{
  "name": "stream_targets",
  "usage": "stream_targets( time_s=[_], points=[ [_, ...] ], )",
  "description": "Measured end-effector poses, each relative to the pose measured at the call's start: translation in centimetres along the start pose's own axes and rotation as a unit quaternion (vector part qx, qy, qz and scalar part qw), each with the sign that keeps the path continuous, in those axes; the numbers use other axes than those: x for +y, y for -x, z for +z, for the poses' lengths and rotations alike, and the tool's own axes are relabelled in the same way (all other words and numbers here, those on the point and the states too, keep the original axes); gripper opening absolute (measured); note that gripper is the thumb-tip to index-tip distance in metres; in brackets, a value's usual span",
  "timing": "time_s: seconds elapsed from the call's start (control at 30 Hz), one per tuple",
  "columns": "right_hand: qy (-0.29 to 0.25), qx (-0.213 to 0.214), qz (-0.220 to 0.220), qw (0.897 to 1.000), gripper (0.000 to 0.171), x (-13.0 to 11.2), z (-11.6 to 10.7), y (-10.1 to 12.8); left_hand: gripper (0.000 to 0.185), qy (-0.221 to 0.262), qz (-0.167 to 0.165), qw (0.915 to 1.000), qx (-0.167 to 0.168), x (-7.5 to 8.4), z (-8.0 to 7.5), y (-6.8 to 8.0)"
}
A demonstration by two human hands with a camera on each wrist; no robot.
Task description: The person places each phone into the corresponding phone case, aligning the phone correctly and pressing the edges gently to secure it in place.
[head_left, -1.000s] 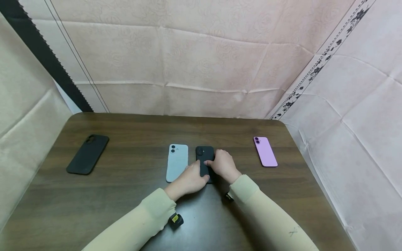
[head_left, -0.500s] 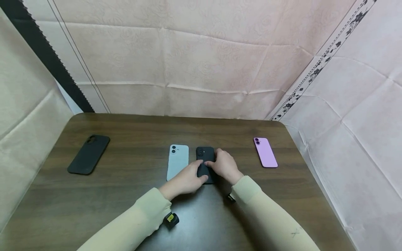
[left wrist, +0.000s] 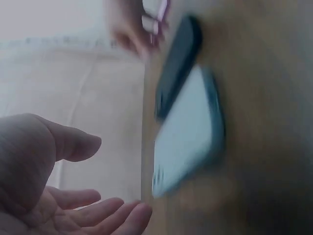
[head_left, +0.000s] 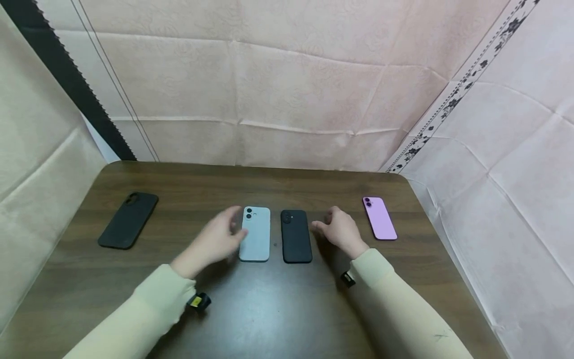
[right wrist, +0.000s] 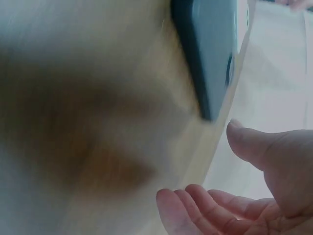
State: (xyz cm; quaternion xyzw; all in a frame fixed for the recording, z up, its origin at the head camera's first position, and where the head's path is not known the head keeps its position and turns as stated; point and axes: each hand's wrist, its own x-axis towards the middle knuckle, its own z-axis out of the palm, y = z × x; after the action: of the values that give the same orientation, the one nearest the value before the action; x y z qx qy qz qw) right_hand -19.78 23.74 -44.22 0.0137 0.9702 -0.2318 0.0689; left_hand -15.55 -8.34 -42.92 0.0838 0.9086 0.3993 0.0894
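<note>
My left hand is just left of the light blue phone, its thumb tip at or over the phone's left edge in the head view. In the left wrist view its thumb and fingers are parted, with nothing between them. A black phone lies parallel to the light blue one, a narrow gap apart, camera end away from me. To its right hovers my right hand, relaxed and holding nothing; the right wrist view shows spread fingers apart from the black phone.
A larger black phone or phone case lies slanted at the table's left. Towards the right edge is a purple phone. The brown wooden table has rounded far corners, with pale cloth hanging behind and at both sides.
Both hands have let go of the black phone. The left hand has moved left past the light blue phone, and the right hand has drawn away to the right. The phones stay in place.
</note>
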Motion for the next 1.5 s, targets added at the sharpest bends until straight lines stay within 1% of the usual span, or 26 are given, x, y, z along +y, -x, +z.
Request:
stream_targets(
  time_s=[0.07, 0.13, 0.27, 0.4, 0.53, 0.63, 0.7, 0.77, 0.83, 0.9, 1.0, 1.07, 1.13, 1.3, 1.37, 1.5],
  points=[
    [0.005, 0.004, 0.009, 1.000, 0.067, 1.0, -0.9, -0.2, 0.069, -0.034, -0.014, 0.9991, 0.021, -1.6, -1.7, 0.2],
    [0.011, 0.007, 0.022, 1.000, 0.069, 2.2, -1.7, -0.4, 0.072, -0.061, -0.030, 0.9971, 0.033, -3.2, -3.4, 0.5],
    [0.030, 0.020, 0.039, 0.999, 0.071, 4.2, -3.2, -0.8, 0.077, -0.101, -0.055, 0.9918, 0.056, -5.9, -6.3, 1.1],
    [0.056, 0.042, 0.046, 0.996, 0.068, 6.0, -4.5, -1.2, 0.082, -0.134, -0.088, 0.9841, 0.076, -8.2, -8.3, 1.7],
    [0.077, 0.039, 0.073, 0.994, 0.071, 7.4, -5.6, -1.5, 0.091, -0.164, -0.123, 0.9755, 0.080, -10.4, -9.9, 2.3],
    [0.082, 0.035, 0.097, 0.991, 0.076, 8.2, -6.0, -1.7, 0.094, -0.180, -0.126, 0.9720, 0.083, -11.8, -10.8, 2.7],
    [0.083, 0.040, 0.107, 0.990, 0.076, 8.7, -6.0, -1.8, 0.092, -0.191, -0.123, 0.9699, 0.087, -12.4, -11.2, 2.9],
    [0.085, 0.046, 0.111, 0.989, 0.073, 9.1, -5.9, -2.0, 0.087, -0.207, -0.116, 0.9669, 0.094, -12.9, -11.4, 3.0],
    [0.087, 0.049, 0.115, 0.988, 0.072, 9.4, -5.8, -2.1, 0.080, -0.223, -0.121, 0.9630, 0.092, -13.3, -11.6, 3.1],
    [0.088, 0.052, 0.117, 0.988, 0.071, 9.7, -5.6, -2.3, 0.071, -0.240, -0.123, 0.9594, 0.082, -13.6, -11.9, 3.2],
    [0.087, 0.055, 0.123, 0.987, 0.070, 10.1, -5.5, -2.5, 0.065, -0.257, -0.133, 0.9557, 0.051, -14.1, -12.5, 3.2],
    [0.086, 0.053, 0.129, 0.986, 0.071, 10.3, -5.5, -2.8, 0.063, -0.260, -0.137, 0.9552, 0.036, -14.3, -12.9, 3.3],
    [0.083, 0.048, 0.136, 0.986, 0.073, 10.4, -5.6, -3.0, 0.063, -0.256, -0.144, 0.9554, 0.030, -14.5, -13.2, 3.3],
    [0.074, 0.037, 0.140, 0.987, 0.071, 10.8, -6.0, -3.2, 0.063, -0.249, -0.152, 0.9557, 0.036, -14.8, -13.6, 3.3],
    [0.076, 0.038, 0.133, 0.987, 0.069, 11.0, -6.2, -3.2, 0.064, -0.249, -0.153, 0.9555, 0.037, -14.9, -13.7, 3.2],
    [0.082, 0.035, 0.122, 0.989, 0.067, 11.3, -6.5, -3.2, 0.069, -0.243, -0.167, 0.9548, 0.041, -15.0, -13.8, 3.1]
  ],
)
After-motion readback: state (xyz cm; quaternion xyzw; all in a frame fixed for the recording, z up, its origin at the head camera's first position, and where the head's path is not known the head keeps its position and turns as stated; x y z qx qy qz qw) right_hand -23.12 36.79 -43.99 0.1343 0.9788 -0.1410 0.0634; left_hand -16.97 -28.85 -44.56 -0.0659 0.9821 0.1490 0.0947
